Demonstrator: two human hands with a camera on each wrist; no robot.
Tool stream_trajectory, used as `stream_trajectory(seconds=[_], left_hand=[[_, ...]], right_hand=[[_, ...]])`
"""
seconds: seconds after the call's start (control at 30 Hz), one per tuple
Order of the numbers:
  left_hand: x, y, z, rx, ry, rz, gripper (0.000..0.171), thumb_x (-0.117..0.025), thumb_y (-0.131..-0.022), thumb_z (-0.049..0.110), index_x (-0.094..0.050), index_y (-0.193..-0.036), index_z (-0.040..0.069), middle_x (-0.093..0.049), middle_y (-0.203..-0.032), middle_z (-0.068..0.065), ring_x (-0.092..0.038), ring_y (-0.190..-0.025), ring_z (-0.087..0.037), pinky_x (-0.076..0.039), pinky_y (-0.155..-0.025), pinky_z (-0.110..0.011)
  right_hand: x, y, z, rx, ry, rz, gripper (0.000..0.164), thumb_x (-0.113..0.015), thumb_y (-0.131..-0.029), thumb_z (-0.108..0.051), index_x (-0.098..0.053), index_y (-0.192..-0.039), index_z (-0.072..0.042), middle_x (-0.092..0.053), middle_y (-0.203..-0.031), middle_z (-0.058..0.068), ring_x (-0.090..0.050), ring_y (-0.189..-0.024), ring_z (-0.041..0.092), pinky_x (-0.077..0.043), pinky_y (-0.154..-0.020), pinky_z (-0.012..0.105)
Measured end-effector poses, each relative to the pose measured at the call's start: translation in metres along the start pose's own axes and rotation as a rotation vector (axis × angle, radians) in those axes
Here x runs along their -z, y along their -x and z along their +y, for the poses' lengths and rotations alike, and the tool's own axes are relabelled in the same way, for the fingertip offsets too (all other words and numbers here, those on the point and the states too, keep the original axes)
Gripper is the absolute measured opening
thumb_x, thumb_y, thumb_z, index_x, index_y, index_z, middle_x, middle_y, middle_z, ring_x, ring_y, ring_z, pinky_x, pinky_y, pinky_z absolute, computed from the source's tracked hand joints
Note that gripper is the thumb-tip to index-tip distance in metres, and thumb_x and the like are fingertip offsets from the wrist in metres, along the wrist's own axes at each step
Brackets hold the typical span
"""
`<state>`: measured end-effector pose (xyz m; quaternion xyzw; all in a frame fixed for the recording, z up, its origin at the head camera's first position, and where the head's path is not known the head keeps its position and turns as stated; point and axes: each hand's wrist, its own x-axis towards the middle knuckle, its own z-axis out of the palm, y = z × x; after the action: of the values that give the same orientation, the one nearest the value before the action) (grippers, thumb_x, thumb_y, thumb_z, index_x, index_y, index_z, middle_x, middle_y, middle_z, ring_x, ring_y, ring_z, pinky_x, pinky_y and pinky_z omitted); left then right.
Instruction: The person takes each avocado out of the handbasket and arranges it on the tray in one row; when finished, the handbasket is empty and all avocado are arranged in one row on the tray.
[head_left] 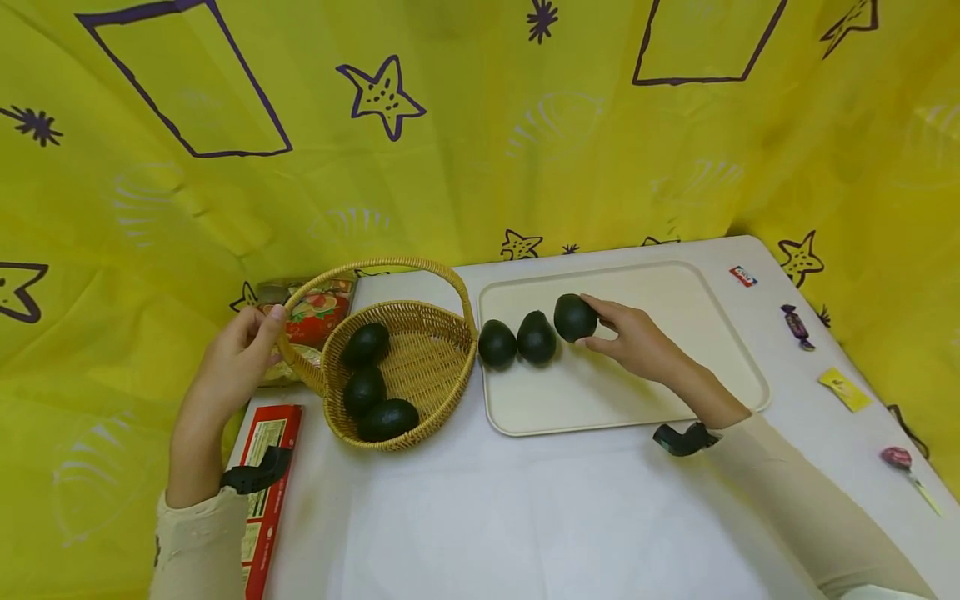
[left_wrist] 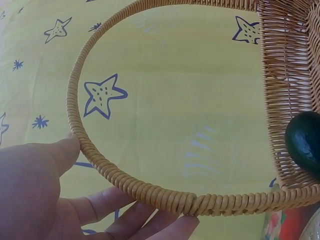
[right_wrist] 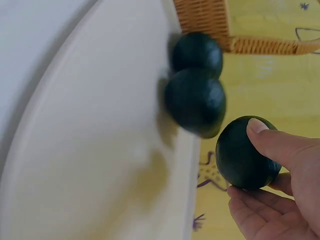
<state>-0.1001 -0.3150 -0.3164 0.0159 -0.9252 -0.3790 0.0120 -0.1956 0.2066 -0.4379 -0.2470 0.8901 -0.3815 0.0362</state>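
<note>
My left hand (head_left: 236, 358) holds the arched handle (left_wrist: 145, 192) of a wicker basket (head_left: 431, 375), thumb on one side and fingers on the other. Three dark green avocados (head_left: 387, 419) lie along the basket's left side. Over the cream tray (head_left: 622, 392), my right hand (head_left: 633, 337) grips an avocado (right_wrist: 245, 155) between thumb and fingers. Its shadow falls on the tray in the right wrist view. Two more avocados (head_left: 537, 337) sit side by side at the tray's left end, close to the basket's rim.
Behind the left hand are colourful food packets (head_left: 322, 312), partly hidden by the basket. A long red box (head_left: 273, 500) lies along the table's left edge. Right of the tray are a small wrapped sweet (head_left: 743, 276), a purple candy (head_left: 797, 327), a yellow packet (head_left: 845, 389) and a lollipop (head_left: 897, 457).
</note>
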Motion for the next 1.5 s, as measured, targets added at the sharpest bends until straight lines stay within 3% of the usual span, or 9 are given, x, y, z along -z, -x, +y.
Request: stream_trajectory(seconds=[0.27, 0.43, 0.53, 0.7, 1.27, 1.5], left_hand=[[0.000, 0.000, 0.001, -0.004, 0.000, 0.003, 0.051, -0.036, -0.114, 0.045, -0.049, -0.107, -0.003, -0.048, -0.098, -0.013, -0.058, -0.097, -0.009, -0.056, -0.081, -0.011], [0.001, 0.000, 0.000, -0.011, -0.013, 0.000, 0.050, -0.036, -0.115, 0.045, -0.049, -0.107, -0.003, -0.048, -0.097, -0.013, -0.059, -0.095, -0.010, -0.060, -0.085, -0.019], [0.000, 0.000, 0.000, -0.008, -0.011, -0.001, 0.050, -0.036, -0.115, 0.045, -0.049, -0.107, -0.002, -0.048, -0.096, -0.013, -0.059, -0.096, -0.011, -0.059, -0.084, -0.016], [0.000, 0.000, -0.001, -0.006, -0.005, 0.006, 0.049, -0.036, -0.115, 0.045, -0.049, -0.107, -0.002, -0.047, -0.095, -0.012, -0.059, -0.095, -0.015, -0.052, -0.080, -0.008], [0.000, 0.000, -0.002, 0.013, -0.012, -0.004, 0.050, -0.036, -0.114, 0.046, -0.049, -0.108, -0.002, -0.048, -0.099, -0.014, -0.058, -0.099, -0.008, -0.055, -0.082, -0.010], [0.000, -0.002, -0.003, 0.004, -0.011, 0.000, 0.049, -0.036, -0.115, 0.045, -0.048, -0.107, -0.001, -0.047, -0.095, -0.012, -0.059, -0.096, -0.014, -0.052, -0.080, -0.009]], right_hand=[[-0.005, 0.000, 0.017, -0.075, 0.013, -0.053, 0.074, -0.076, -0.100, -0.015, -0.037, -0.159, 0.006, -0.044, -0.157, 0.033, -0.051, -0.137, 0.053, -0.046, -0.114, 0.059], [-0.012, 0.000, 0.024, -0.090, 0.009, -0.068, 0.075, -0.077, -0.099, -0.017, -0.038, -0.160, 0.003, -0.045, -0.158, 0.031, -0.051, -0.138, 0.053, -0.044, -0.116, 0.062], [-0.016, 0.000, 0.027, -0.085, 0.015, -0.072, 0.074, -0.078, -0.098, -0.017, -0.040, -0.159, 0.001, -0.046, -0.158, 0.029, -0.052, -0.137, 0.052, -0.044, -0.115, 0.063], [-0.019, 0.000, 0.026, -0.068, 0.028, -0.069, 0.072, -0.078, -0.098, -0.015, -0.041, -0.158, 0.001, -0.046, -0.157, 0.029, -0.052, -0.136, 0.052, -0.045, -0.114, 0.064], [-0.017, 0.000, 0.024, -0.087, 0.052, -0.090, 0.080, -0.079, -0.097, -0.016, -0.034, -0.161, 0.001, -0.042, -0.159, 0.029, -0.046, -0.142, 0.050, -0.039, -0.118, 0.065], [-0.013, 0.002, 0.022, -0.093, 0.055, -0.091, 0.083, -0.080, -0.097, -0.019, -0.032, -0.162, 0.002, -0.042, -0.158, 0.032, -0.045, -0.142, 0.052, -0.038, -0.118, 0.066]])
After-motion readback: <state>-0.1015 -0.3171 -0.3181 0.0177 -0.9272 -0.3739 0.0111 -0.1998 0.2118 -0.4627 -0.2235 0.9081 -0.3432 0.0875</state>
